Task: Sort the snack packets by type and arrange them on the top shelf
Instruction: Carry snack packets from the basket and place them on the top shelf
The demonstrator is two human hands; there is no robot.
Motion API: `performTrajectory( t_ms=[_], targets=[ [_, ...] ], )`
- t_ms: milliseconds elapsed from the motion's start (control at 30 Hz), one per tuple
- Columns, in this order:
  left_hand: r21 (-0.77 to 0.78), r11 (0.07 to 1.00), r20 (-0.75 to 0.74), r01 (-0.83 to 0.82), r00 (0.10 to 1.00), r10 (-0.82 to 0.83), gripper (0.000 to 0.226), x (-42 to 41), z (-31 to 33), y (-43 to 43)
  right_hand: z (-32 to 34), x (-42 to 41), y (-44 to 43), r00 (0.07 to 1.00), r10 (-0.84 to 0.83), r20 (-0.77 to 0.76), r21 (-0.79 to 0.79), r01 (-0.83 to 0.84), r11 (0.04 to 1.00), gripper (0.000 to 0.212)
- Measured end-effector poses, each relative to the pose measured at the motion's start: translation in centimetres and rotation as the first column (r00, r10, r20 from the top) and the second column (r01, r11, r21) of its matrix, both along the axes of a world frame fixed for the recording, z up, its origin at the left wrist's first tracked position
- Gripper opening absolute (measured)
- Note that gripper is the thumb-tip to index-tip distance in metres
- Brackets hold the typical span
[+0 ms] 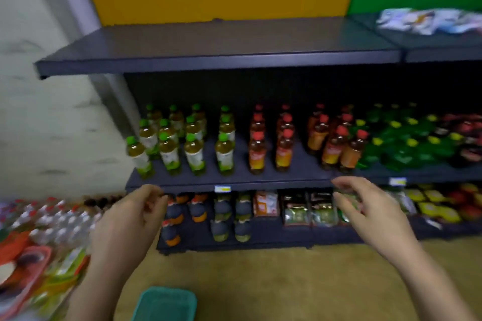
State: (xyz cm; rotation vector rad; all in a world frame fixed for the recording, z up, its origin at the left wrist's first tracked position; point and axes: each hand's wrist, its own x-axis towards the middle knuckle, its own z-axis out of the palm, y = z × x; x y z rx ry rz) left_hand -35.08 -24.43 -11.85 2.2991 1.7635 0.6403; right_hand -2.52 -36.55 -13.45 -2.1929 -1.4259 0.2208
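Observation:
A dark top shelf (214, 41) stands bare in front of me. Several pale snack packets (427, 21) lie in a loose pile on the adjoining shelf section at the far right. My left hand (130, 221) and my right hand (370, 211) hover at mid height in front of the lower shelves, fingers loosely curled, holding nothing. The picture is blurred by motion.
The middle shelf carries green-capped bottles (182, 143), red-capped bottles (313, 138) and green bottles (407, 138). The bottom shelf holds more bottles and packets (297, 208). A teal basket (167, 305) sits on the floor below. Bottles and packets (47, 229) crowd the left.

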Motion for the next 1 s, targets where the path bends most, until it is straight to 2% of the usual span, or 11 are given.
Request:
performTrajectory(
  t_ms=[200, 367, 500, 633, 800, 1000],
  targets=[
    [0.045, 0.934, 0.004, 0.353, 0.935, -0.354, 0.016, 13.5, -0.5, -2.7, -0.8, 6.8, -10.8, 0.947, -0.321, -0.013, 0.001, 0.321, 0.947, 0.022],
    [0.069, 0.884, -0.032, 0.461, 0.887, -0.460, 0.014, 22.7, -1.8, -6.7, -1.7, 12.9, -17.0, 0.914, -0.404, -0.038, -0.012, 0.404, 0.915, 0.022],
    [0.051, 0.886, 0.005, 0.461, 0.887, -0.462, 0.014, 28.6, -2.2, -9.6, -1.3, 18.4, -19.4, 0.922, -0.385, -0.033, -0.017, 0.385, 0.923, 0.019],
    [0.106, 0.895, 0.001, 0.434, 0.900, -0.436, 0.015, 34.3, -1.6, -11.1, -0.5, 24.8, -19.2, 0.946, -0.324, 0.017, 0.002, 0.324, 0.946, 0.020],
    [0.217, 0.883, -0.040, 0.415, 0.908, -0.417, 0.015, 40.1, 2.4, -9.4, 2.2, 30.8, -14.7, 0.976, -0.181, 0.118, 0.003, 0.182, 0.983, 0.027],
    [0.334, 0.880, -0.041, 0.338, 0.938, -0.344, 0.020, 46.3, 6.5, -3.4, 5.6, 37.1, -6.9, 0.976, -0.084, 0.199, 0.109, 0.063, 0.992, 0.029]
  ],
)
